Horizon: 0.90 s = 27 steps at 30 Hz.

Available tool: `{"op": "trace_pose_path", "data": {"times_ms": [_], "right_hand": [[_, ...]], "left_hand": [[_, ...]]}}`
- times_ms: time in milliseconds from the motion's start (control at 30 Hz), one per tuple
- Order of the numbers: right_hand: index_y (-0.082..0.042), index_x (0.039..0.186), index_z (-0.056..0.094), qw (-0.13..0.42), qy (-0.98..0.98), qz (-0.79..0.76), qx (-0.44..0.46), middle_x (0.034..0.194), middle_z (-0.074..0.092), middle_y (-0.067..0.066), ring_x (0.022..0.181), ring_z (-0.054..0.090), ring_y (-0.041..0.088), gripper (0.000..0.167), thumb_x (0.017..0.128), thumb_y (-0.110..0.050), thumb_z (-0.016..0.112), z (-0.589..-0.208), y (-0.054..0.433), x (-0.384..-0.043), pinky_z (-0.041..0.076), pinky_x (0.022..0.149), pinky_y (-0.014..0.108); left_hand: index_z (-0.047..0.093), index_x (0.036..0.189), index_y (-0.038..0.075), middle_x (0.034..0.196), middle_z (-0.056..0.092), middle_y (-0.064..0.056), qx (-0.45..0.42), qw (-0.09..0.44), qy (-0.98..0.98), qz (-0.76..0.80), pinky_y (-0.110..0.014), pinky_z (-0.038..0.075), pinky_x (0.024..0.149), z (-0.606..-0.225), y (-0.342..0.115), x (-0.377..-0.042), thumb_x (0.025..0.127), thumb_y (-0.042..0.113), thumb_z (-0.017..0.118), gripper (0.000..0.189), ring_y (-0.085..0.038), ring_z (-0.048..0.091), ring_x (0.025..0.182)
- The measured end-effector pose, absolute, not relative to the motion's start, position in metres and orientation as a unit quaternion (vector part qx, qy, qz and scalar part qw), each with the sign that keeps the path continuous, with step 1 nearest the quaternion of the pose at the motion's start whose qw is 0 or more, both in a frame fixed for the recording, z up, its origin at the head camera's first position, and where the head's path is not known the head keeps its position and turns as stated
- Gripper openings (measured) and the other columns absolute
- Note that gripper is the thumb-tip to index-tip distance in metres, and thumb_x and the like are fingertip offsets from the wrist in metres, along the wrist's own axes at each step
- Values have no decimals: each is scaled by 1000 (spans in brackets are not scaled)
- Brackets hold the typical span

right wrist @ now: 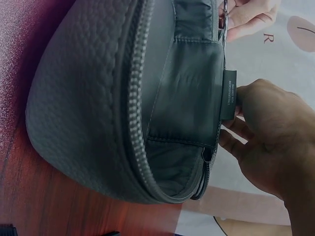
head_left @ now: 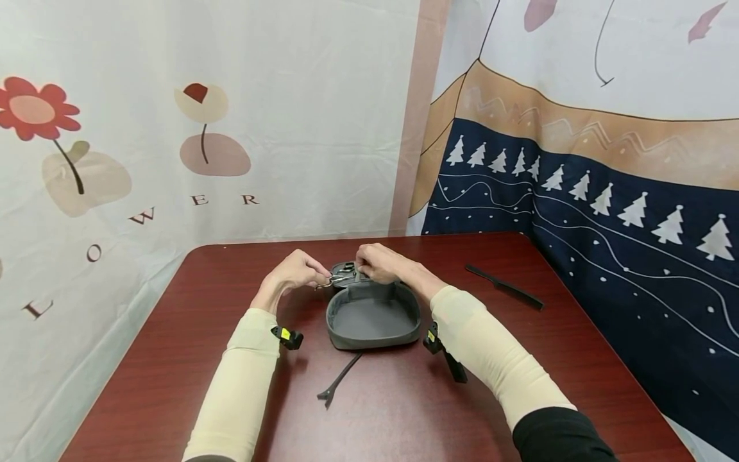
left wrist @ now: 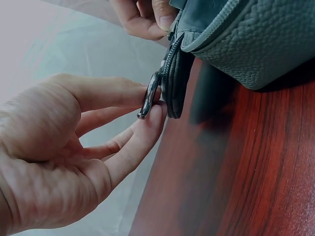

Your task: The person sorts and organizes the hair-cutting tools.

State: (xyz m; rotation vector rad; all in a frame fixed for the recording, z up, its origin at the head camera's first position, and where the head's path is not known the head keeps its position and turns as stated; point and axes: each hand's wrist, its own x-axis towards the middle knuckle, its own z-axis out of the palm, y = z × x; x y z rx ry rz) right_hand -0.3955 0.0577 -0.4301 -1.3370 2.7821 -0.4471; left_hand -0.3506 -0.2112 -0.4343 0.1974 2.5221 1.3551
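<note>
An unzipped grey pouch (head_left: pixel 373 340) with a pebbled surface lies in the middle of the table, its lid (head_left: pixel 340 268) folded back at the far side. Several small metal tools show on the lid. My left hand (head_left: pixel 296 271) pinches the looped handle of small metal scissors (left wrist: pixel 150 96) between thumb and fingers at the lid's left edge; their other end is hard to make out. At the back of the pouch, my right hand (head_left: pixel 381 263) holds the lid with curled fingers, beside a printed label (right wrist: pixel 229 96). Its fingertips are partly hidden there.
On the red-brown table (head_left: pixel 231 269), a long black strip-like tool (head_left: pixel 505 287) lies at the right. A dark stick with a forked end (head_left: pixel 340 382) lies in front of the pouch. Another black piece (head_left: pixel 455 367) is beside the right forearm. Curtains hang behind.
</note>
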Motion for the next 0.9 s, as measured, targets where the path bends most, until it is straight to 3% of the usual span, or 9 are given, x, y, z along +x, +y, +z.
{"op": "trace_pose_path", "data": {"times_ms": [233, 600, 900], "right_hand": [[-9, 105, 73, 9, 886, -169, -432, 109, 73, 9, 96, 63, 19, 12, 113, -9, 64, -429, 61, -394, 56, 91, 36], [-7, 106, 72, 15, 882, -214, -419, 113, 74, 9, 95, 61, 18, 10, 112, -8, 65, -430, 62, -392, 53, 90, 32], [-7, 108, 72, 10, 883, -220, -416, 116, 75, 10, 96, 62, 19, 10, 114, -9, 64, -429, 64, -391, 53, 91, 35]], "left_hand": [[85, 116, -8, 114, 86, -22, 87, 135, 869, 468, -47, 70, 96, -431, -209, -351, 94, 2, 81, 24, -11, 76, 83], [86, 112, -8, 105, 87, -18, 86, 128, 867, 474, -47, 70, 92, -431, -206, -350, 93, -1, 82, 21, -12, 76, 79], [86, 113, -6, 112, 86, -18, 90, 127, 867, 472, -53, 68, 99, -428, -206, -352, 94, 2, 82, 21, -13, 78, 84]]}}
